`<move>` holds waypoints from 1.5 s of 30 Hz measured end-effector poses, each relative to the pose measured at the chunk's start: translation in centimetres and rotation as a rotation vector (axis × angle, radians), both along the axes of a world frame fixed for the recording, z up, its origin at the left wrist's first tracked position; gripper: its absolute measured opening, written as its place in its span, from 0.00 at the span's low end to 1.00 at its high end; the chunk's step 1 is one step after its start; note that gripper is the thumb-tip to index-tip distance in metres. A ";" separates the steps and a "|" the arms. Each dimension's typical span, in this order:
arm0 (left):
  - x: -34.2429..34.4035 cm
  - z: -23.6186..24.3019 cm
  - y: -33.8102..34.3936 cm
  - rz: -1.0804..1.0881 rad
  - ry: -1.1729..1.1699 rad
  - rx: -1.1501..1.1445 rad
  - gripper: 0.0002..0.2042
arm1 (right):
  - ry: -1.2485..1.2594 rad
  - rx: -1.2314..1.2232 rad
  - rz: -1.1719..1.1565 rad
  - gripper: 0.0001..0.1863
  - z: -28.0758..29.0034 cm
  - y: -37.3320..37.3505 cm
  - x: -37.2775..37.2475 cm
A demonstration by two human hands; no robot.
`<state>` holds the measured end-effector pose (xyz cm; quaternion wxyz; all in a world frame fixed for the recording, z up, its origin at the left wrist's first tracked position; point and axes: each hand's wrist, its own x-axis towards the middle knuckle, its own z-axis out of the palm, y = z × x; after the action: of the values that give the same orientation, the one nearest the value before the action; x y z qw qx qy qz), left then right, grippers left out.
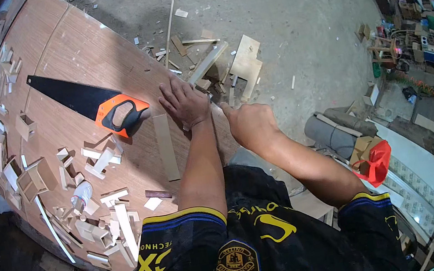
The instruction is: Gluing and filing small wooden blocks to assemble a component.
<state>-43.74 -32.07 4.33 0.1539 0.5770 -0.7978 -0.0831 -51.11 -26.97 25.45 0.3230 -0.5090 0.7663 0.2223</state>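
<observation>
My left hand (186, 103) lies on the brown wooden table close to its right edge, fingers spread and palm down. Whether a thin piece is under the palm, I cannot tell. Just past the table edge, my right hand (252, 124) is closed in a fist, with a finger or thumb reaching toward the edge; what it grips is hidden. Beside my left forearm is a flat light wood strip (166, 148). Farther left rests a handsaw (83, 102) with a dark blade and an orange and black handle.
Small wooden offcuts and box-like pieces (35, 179) crowd the table's left side, near a clear bottle (81, 195). On the concrete floor (313, 26) lie wood scraps (245, 64). A red bag (375, 164), a grey roll (332, 135) and boards are at the right.
</observation>
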 end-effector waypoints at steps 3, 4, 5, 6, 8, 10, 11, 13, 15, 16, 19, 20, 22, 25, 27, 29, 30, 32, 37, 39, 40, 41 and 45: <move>-0.1 -0.4 -0.2 0.032 0.011 -0.021 0.12 | -0.009 -0.003 0.008 0.25 -0.5 0.2 -0.2; -0.2 -0.3 -0.2 0.030 -0.002 -0.020 0.12 | -0.006 -0.001 0.010 0.26 -0.9 0.3 -0.2; -0.3 -0.2 -0.2 0.030 -0.003 -0.019 0.12 | -0.008 0.001 0.010 0.26 -1.3 0.5 -0.2; -0.3 -0.1 -0.1 0.031 -0.012 -0.027 0.12 | -0.005 -0.013 -0.002 0.25 -1.8 0.6 -0.2; -0.7 -0.2 -0.1 0.032 -0.019 -0.037 0.12 | -0.001 -0.028 -0.013 0.25 -3.6 0.7 -0.5; -0.7 -0.3 -0.2 0.033 0.026 -0.066 0.06 | 0.021 -0.128 -0.019 0.24 -5.0 0.3 -0.4; -0.7 -0.4 -0.2 0.034 0.022 -0.065 0.06 | 0.018 -0.127 -0.019 0.24 -4.7 0.2 -0.5; -0.6 -0.8 -0.3 0.041 0.044 -0.069 0.06 | -0.007 -0.043 0.030 0.23 -3.5 -0.3 -0.9; -0.2 -1.1 -0.4 0.040 0.023 -0.065 0.06 | -0.020 -0.014 0.058 0.23 -1.2 -1.0 -1.1; 0.1 -0.9 -0.3 0.042 0.005 -0.061 0.07 | -0.030 0.016 0.090 0.24 -0.5 -0.9 -1.1; -0.7 -0.5 -0.6 0.037 -0.020 -0.078 0.07 | -0.006 -0.106 0.000 0.24 -5.2 -0.2 -1.0; -0.8 -0.4 -0.6 0.039 -0.022 -0.079 0.07 | -0.008 -0.106 0.003 0.24 -5.6 -0.1 -1.1; -0.7 -0.4 0.0 0.018 0.028 -0.041 0.07 | 0.003 -0.061 -0.007 0.23 -6.3 0.3 -0.7; -0.4 -0.6 0.0 0.040 0.025 -0.031 0.10 | -0.005 -0.006 0.069 0.24 -2.6 -1.1 -1.3; 0.0 -0.8 -0.1 0.043 0.029 -0.051 0.12 | -0.007 0.031 0.108 0.24 -2.7 -0.4 -0.8; -0.9 -0.6 -0.4 0.036 0.054 -0.083 0.15 | 0.021 -0.019 0.043 0.24 -4.9 0.4 -0.1; -0.9 -0.5 -0.3 0.046 -0.001 -0.049 0.19 | 0.024 -0.017 0.042 0.24 -5.0 0.8 -0.5; -0.5 -0.6 -0.2 0.053 -0.052 -0.014 0.23 | -0.009 -0.018 0.009 0.24 -3.5 0.1 -1.4; -0.1 -0.5 -0.3 0.055 -0.011 -0.012 0.21 | -0.015 0.058 0.073 0.21 -3.9 -1.1 -1.3; -0.8 -0.2 -0.4 0.047 -0.040 0.002 0.21 | 0.007 0.039 0.075 0.20 -6.3 -1.4 -1.5; -0.8 0.0 -0.1 0.039 -0.042 0.017 0.20 | 0.015 0.063 0.013 0.19 -7.0 -2.1 -1.3; -0.9 0.2 0.1 0.030 -0.043 0.032 0.19 | 0.024 0.088 -0.051 0.18 -7.4 -2.4 -1.2; -0.1 0.0 -0.2 0.073 -0.045 0.011 0.19 | -0.028 0.077 0.082 0.18 -1.2 -3.5 -1.2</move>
<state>-43.79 -32.24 4.28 0.1354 0.6084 -0.7790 -0.0689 -52.32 -30.51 24.21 0.3435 -0.5302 0.7312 0.2574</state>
